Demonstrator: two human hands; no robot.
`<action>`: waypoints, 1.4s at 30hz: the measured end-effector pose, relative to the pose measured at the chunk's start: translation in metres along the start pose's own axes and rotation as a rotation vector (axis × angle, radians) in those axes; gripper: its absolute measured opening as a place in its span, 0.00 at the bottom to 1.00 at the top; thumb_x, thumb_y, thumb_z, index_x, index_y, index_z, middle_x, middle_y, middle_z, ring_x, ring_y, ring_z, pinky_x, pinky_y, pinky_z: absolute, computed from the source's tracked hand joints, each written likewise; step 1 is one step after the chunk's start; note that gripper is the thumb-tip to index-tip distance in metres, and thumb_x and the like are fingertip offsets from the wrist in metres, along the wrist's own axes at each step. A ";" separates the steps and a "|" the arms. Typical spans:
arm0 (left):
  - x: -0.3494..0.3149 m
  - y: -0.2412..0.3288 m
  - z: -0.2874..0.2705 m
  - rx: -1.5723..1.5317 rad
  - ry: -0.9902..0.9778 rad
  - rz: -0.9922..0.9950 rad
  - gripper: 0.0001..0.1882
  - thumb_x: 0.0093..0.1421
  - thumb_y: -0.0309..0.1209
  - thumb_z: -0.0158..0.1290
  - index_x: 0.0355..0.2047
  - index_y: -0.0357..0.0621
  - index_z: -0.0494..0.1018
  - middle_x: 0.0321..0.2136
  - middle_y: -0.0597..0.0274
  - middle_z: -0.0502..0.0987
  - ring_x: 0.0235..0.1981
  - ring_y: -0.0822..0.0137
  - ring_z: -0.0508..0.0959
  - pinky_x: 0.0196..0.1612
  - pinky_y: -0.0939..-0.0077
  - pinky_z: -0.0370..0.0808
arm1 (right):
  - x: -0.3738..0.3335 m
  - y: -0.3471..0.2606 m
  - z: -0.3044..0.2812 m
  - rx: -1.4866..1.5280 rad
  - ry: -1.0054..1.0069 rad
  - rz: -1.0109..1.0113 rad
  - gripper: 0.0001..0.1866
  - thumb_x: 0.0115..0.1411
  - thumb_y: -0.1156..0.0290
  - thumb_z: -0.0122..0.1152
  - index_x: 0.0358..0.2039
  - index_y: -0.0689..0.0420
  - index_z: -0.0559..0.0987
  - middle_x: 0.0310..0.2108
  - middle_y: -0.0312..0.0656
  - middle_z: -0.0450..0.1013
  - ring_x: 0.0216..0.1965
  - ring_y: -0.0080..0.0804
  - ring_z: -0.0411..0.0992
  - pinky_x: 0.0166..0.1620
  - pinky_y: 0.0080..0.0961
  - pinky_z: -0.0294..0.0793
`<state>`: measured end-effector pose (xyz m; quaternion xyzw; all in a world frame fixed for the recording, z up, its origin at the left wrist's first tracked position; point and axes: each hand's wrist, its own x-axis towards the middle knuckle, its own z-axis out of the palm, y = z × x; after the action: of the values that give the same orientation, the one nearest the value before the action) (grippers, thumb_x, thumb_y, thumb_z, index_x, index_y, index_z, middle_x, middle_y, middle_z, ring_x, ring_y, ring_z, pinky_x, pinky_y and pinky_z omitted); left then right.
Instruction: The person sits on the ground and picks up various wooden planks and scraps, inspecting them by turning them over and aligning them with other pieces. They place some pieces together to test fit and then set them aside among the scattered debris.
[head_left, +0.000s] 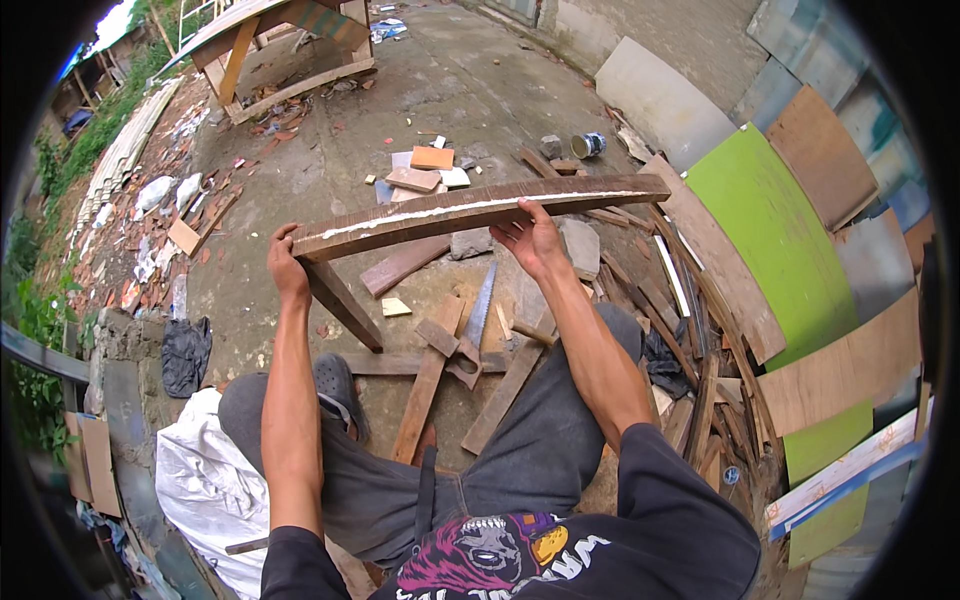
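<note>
A long dark wooden beam [440, 217] with an uneven white streak along its face stretches across in front of me, raised above the ground. My left hand [287, 262] is closed round its left end. Right of the beam's middle, my right hand [532, 240] grips its lower edge, fingertips against the streaked face. Under the left end, a shorter wooden piece [343, 305] slants down toward the ground; whether it is joined to the beam cannot be made out. Between my legs lies a handsaw [481, 305], its wooden handle toward me, among loose boards [428, 408].
Tile and wood offcuts [415, 178] lie beyond the beam, with a tin can [589, 145] farther right. Wood strips pile up at my right beside a green panel [775, 235]. A wooden bench [300, 90] stands far left; a white sack [210, 490] lies by my left leg.
</note>
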<state>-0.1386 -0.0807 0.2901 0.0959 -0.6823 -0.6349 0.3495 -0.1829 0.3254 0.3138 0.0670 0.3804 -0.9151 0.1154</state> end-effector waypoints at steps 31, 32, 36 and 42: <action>-0.010 0.003 0.025 0.200 0.153 0.174 0.15 0.58 0.29 0.42 0.34 0.33 0.78 0.33 0.55 0.80 0.36 0.63 0.76 0.44 0.70 0.70 | -0.002 -0.010 -0.010 0.002 0.070 -0.065 0.18 0.56 0.64 0.63 0.43 0.58 0.71 0.41 0.44 0.69 0.47 0.40 0.67 0.57 0.51 0.71; -0.010 0.004 0.024 0.205 0.149 0.164 0.15 0.58 0.29 0.43 0.34 0.34 0.78 0.33 0.55 0.80 0.36 0.63 0.76 0.43 0.69 0.70 | -0.002 -0.009 -0.010 0.004 0.071 -0.070 0.18 0.56 0.64 0.64 0.43 0.58 0.71 0.41 0.44 0.69 0.47 0.40 0.67 0.57 0.51 0.70; -0.012 0.010 0.024 0.214 0.136 0.129 0.15 0.58 0.29 0.43 0.34 0.34 0.78 0.34 0.54 0.80 0.36 0.63 0.75 0.43 0.70 0.69 | -0.001 -0.006 -0.010 0.007 0.050 -0.093 0.20 0.56 0.65 0.64 0.45 0.59 0.70 0.43 0.45 0.69 0.48 0.41 0.68 0.57 0.51 0.72; -0.010 0.013 0.009 -0.246 -0.124 -0.180 0.26 0.68 0.42 0.32 0.47 0.38 0.74 0.44 0.55 0.78 0.46 0.63 0.74 0.53 0.68 0.67 | 0.001 -0.006 -0.009 -0.017 0.000 -0.113 0.20 0.58 0.65 0.63 0.47 0.60 0.69 0.44 0.47 0.69 0.47 0.41 0.71 0.55 0.47 0.75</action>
<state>-0.1323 -0.0658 0.2995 0.0738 -0.6085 -0.7470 0.2575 -0.1852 0.3361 0.3112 0.0443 0.3912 -0.9170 0.0643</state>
